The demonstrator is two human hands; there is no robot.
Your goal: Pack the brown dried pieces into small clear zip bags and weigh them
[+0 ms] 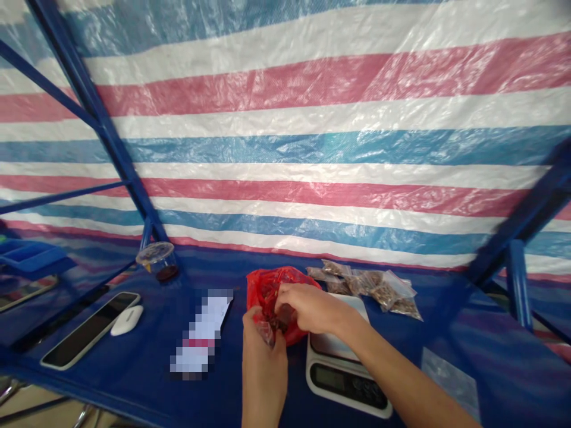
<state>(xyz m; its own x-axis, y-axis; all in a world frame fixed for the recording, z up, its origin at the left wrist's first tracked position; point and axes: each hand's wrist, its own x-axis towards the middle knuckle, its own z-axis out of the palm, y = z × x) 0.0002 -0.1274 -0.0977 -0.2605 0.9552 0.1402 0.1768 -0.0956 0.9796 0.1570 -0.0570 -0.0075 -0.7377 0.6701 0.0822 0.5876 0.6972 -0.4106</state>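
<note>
My left hand [263,362] rises from the bottom and grips a small clear plastic bag [266,334] holding dark brown pieces. My right hand [310,309] comes in from the right, its curled fingers pinching a dark brown clump [282,320] at the bag's mouth. Just behind both hands is a crumpled red plastic bag [267,291]. Under my right forearm sits a white digital kitchen scale [343,380], its platform partly hidden. Several small clear bags of brown pieces [372,291] lie beyond it.
A plastic cup with dark liquid [157,260] stands at the back left, near a blue tray [31,258]. A smartphone [89,330], a white oval object [127,320] and a blurred paper [200,333] lie on the blue tabletop [446,321]. A striped tarp hangs behind.
</note>
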